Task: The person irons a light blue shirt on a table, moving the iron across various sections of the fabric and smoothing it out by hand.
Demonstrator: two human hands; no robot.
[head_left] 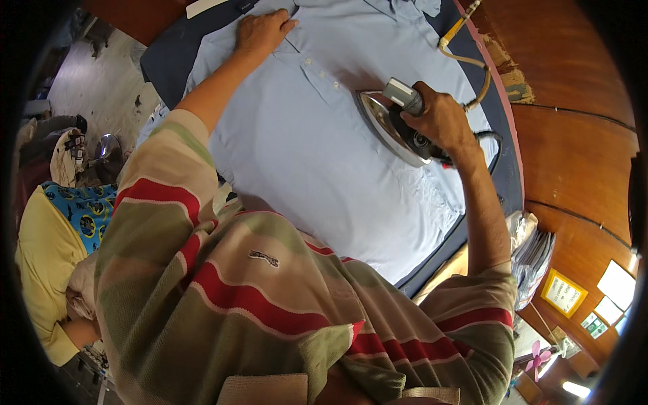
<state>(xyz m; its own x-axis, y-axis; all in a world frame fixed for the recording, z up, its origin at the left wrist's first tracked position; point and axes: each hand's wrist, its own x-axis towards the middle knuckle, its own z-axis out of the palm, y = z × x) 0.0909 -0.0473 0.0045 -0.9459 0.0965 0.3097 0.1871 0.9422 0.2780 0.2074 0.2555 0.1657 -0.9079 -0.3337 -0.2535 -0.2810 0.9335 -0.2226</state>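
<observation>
A light blue buttoned shirt (290,148) lies spread over a dark-covered ironing board (169,64). My right hand (442,120) is wrapped round the grey and black handle of a steam iron (385,125). The iron's metal soleplate rests on the shirt, to the right of the button placket, its tip toward the buttons. At the upper part of the shirt, near the collar, my left hand (262,32) lies on the fabric with its thumb stretched out and nothing visible in it. The iron's underside is hidden.
A tan hose (480,84) with a yellow fitting and a black cord (498,143) run along the board's right side. Beyond stands a brown wooden wall (560,155). Folded clothes (533,256) are stacked at right. Another person in yellow (44,256) is at the left.
</observation>
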